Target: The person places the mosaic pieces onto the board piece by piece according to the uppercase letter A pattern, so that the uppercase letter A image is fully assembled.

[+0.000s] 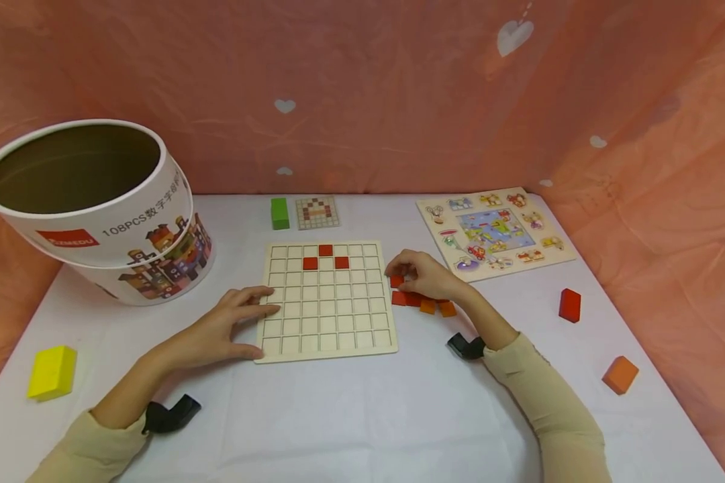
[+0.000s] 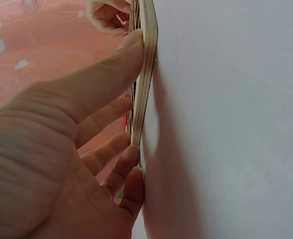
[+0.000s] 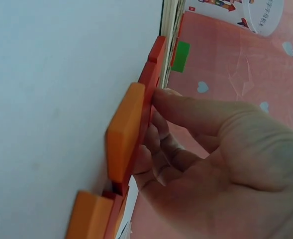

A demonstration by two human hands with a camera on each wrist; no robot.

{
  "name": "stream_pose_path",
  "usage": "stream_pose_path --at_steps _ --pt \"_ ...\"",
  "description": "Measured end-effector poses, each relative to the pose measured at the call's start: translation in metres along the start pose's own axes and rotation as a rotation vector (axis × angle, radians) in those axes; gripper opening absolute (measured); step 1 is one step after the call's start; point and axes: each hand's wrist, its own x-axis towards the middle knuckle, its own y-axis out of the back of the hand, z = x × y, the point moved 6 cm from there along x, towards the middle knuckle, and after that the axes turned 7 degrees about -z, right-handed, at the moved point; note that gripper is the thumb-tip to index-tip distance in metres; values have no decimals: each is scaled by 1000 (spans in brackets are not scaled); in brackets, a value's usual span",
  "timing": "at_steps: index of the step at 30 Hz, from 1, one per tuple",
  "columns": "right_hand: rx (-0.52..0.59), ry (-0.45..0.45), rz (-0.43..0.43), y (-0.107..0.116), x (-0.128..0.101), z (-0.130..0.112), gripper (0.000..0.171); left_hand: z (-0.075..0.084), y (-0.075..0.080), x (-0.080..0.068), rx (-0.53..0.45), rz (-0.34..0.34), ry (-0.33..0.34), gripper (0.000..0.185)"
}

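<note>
I judge tile-picking in progress: right hand pinches a red tile off the pile beside the grid board. Left hand, fingers relaxed, steadies the board's left edge. Next move needs accurate seating in an empty cell.

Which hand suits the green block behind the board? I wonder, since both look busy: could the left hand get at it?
Probably yes. The left hand only rests on the grid board, and bare cloth leads to the green block.

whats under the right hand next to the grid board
Under the right hand lies a small cluster of red and orange tiles on the white table, beside the grid board. The fingers pinch one red tile. Any tiles beneath the palm are hidden.
</note>
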Motion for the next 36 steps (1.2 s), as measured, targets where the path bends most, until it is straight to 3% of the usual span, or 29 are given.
stream_pose_path --at_steps 6,15,19,25,31,36 --pt "-39 -9 1 2 2 -1 29 3 2 1 -3 2 1 71" --pt "-46 -6 48 8 11 -9 17 3 -1 3 -9 0 -12 70" --pt "-15 46 31 2 35 -28 18 2 -1 2 0 2 -16 70" --pt "8 127 -78 -24 86 -60 22 1 0 0 11 6 -28 68" --pt "15 133 -196 -53 128 -80 23 -2 1 0 22 12 -26 68" --pt "25 96 -247 -67 139 -88 19 -2 0 1 18 12 -41 68"
